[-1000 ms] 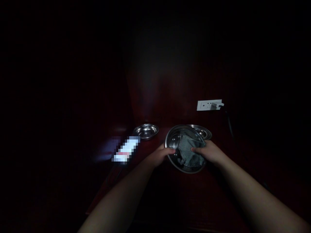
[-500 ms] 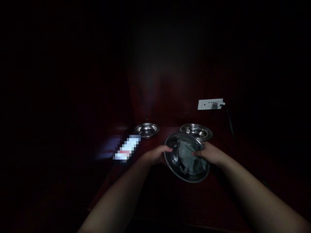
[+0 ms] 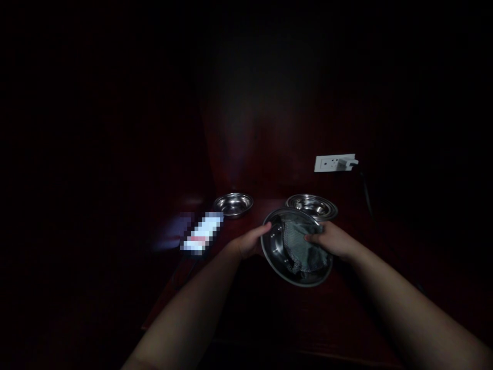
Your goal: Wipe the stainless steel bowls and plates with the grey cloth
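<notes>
My left hand [image 3: 250, 240] grips the left rim of a round steel plate [image 3: 274, 245], which is tilted toward me above a dark red wooden table [image 3: 346, 308]. My right hand [image 3: 333, 240] presses a grey-green cloth [image 3: 300, 246] against the plate's inside, fingers closed on the cloth. The scene is very dark and only the area around the hands is lit.
A small steel bowl [image 3: 233, 204] sits at the back left and another steel dish [image 3: 311, 205] just behind the held plate. A lit, blurred-out phone [image 3: 202, 234] lies at the left. A white wall socket [image 3: 334, 163] with a plug and dark cable is at the back right.
The plate dropped lower and toward me, uncovering the dish behind it, then rose slightly. The cloth in my right hand shifted across the plate's inside.
</notes>
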`<act>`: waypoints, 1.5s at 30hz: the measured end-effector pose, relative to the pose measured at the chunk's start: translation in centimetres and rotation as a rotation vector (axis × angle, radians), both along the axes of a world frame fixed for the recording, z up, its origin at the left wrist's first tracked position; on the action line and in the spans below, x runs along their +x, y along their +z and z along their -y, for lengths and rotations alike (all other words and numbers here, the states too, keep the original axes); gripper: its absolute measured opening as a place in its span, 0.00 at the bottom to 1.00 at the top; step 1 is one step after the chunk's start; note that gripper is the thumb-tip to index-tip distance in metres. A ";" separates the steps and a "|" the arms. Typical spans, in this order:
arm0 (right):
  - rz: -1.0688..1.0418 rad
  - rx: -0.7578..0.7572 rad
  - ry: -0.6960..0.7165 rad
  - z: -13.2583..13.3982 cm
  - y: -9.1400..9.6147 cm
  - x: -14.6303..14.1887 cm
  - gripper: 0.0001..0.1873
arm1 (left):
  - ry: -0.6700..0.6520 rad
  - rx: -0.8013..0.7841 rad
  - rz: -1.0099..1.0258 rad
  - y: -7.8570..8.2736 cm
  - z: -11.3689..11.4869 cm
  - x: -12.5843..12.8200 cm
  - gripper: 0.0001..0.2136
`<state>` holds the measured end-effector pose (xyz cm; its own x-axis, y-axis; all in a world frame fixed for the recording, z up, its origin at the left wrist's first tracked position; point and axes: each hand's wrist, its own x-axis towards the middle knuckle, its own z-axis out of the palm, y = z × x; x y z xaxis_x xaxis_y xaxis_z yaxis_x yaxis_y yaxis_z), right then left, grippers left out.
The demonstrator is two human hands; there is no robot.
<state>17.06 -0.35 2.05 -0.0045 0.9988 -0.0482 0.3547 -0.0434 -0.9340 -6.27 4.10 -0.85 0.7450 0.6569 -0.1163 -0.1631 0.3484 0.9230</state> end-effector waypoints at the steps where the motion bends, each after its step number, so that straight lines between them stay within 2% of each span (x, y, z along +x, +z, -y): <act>1: -0.016 0.010 -0.035 -0.1 0.0 0.0 0.09 | 0.015 0.010 0.043 0.1 0.1 0.2 0.26; 5: -0.098 0.094 -0.239 -0.7 -0.1 0.2 0.09 | 0.092 0.055 0.222 0.9 0.9 1.1 0.27; 8: -0.119 0.145 -0.308 -1.0 -0.4 0.1 0.11 | 0.186 0.084 0.211 1.3 2.0 1.9 0.28; 12: -0.094 0.141 -0.285 -1.0 -0.6 -0.2 0.12 | 0.278 0.067 0.170 1.4 2.8 2.8 0.23; 18: -0.052 0.157 -0.261 -0.8 -0.4 -0.4 0.14 | 0.352 0.043 0.117 1.0 2.3 2.9 0.21; 27: -0.131 0.158 -0.155 -0.5 -0.4 -0.7 0.22 | 0.496 0.301 0.104 1.1 2.2 2.7 0.26; 31: -0.162 0.150 -0.139 -0.4 -0.3 -0.8 0.25 | 0.499 0.342 0.089 1.1 2.0 2.8 0.26; 37: -0.208 0.117 -0.145 -0.5 -0.4 -0.7 0.23 | 0.482 0.334 0.090 1.2 2.0 2.8 0.26; 45: -0.096 0.162 -0.183 -0.8 -0.7 -0.5 0.22 | 0.483 0.350 0.107 1.4 2.1 2.8 0.28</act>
<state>16.59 0.47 1.32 0.1801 0.9780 0.1047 0.2641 0.0545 -0.9629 -3.45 1.98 0.56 0.3487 0.9095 0.2265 -0.3252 -0.1092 0.9393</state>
